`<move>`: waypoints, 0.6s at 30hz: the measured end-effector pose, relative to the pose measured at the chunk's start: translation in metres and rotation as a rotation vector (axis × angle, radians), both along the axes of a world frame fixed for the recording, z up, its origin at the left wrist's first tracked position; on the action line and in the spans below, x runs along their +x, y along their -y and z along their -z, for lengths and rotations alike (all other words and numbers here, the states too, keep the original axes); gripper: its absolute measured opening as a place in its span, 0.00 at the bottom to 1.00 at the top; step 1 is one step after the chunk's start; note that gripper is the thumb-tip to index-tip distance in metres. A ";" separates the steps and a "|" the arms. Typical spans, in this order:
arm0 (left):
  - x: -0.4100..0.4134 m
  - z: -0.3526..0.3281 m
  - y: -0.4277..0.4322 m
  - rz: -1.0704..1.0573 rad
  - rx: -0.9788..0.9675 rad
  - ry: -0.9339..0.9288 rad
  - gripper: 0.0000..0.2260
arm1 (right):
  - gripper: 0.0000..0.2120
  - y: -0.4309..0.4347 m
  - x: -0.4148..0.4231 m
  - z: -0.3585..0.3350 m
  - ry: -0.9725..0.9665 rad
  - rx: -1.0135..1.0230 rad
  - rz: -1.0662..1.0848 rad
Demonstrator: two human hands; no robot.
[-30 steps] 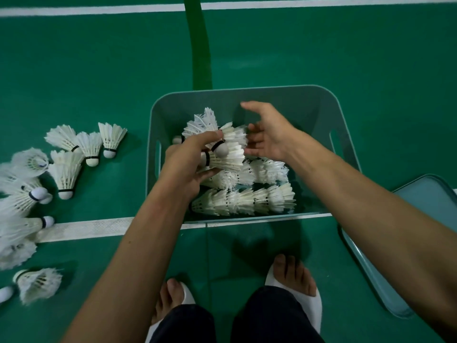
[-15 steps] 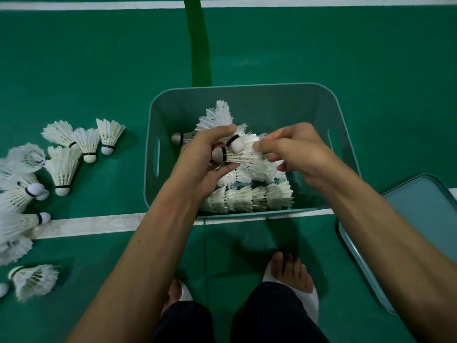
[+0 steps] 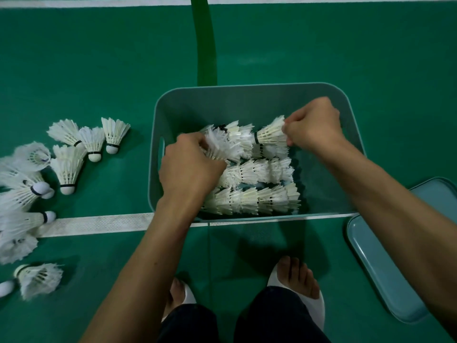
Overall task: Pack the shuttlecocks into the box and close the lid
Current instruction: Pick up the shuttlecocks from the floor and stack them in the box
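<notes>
1. The box (image 3: 249,102), a grey-green plastic tub with slot handles in its side walls, stands open on the green floor (image 3: 346,45) in the middle of the frame.
2. Inside it, white feather shuttlecocks lie nested cork-into-skirt in rows; two full rows (image 3: 254,198) fill the lower part, and a third is being formed above them.
3. The left hand (image 3: 190,167) is closed around one end of that upper row (image 3: 227,144), its fingers buried in the feathers.
4. The right hand (image 3: 312,125) is closed too, pinching the skirt of a single shuttlecock (image 3: 272,133) whose black-banded end points left toward the row.
5. The lid (image 3: 378,256), of the same colour, lies flat on the floor at the right edge of the frame, just beside the box.
6. Loose shuttlecocks (image 3: 66,167) are scattered on the floor at the left, some upright on their corks, some on their sides.
7. A white court line (image 3: 99,224) runs under the box's near edge; two feet in white slippers (image 3: 296,285) show at the bottom.
</notes>
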State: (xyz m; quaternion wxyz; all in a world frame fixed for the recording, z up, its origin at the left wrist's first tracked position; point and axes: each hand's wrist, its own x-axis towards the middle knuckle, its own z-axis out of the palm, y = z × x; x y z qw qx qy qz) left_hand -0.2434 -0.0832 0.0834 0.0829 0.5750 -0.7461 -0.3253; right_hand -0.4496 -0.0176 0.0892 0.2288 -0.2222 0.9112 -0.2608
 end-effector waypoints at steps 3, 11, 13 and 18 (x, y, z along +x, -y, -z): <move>-0.002 -0.005 -0.001 0.056 -0.007 0.132 0.10 | 0.03 0.014 0.002 0.008 0.151 -0.030 0.055; -0.018 -0.006 0.007 0.248 0.098 0.208 0.14 | 0.06 0.038 0.002 0.022 0.464 -0.092 0.171; -0.021 -0.005 0.008 0.257 0.119 0.200 0.17 | 0.08 0.035 -0.003 0.023 0.394 -0.057 0.134; -0.026 -0.005 0.004 0.268 0.121 0.170 0.10 | 0.07 0.004 -0.001 0.001 0.023 -0.049 -0.033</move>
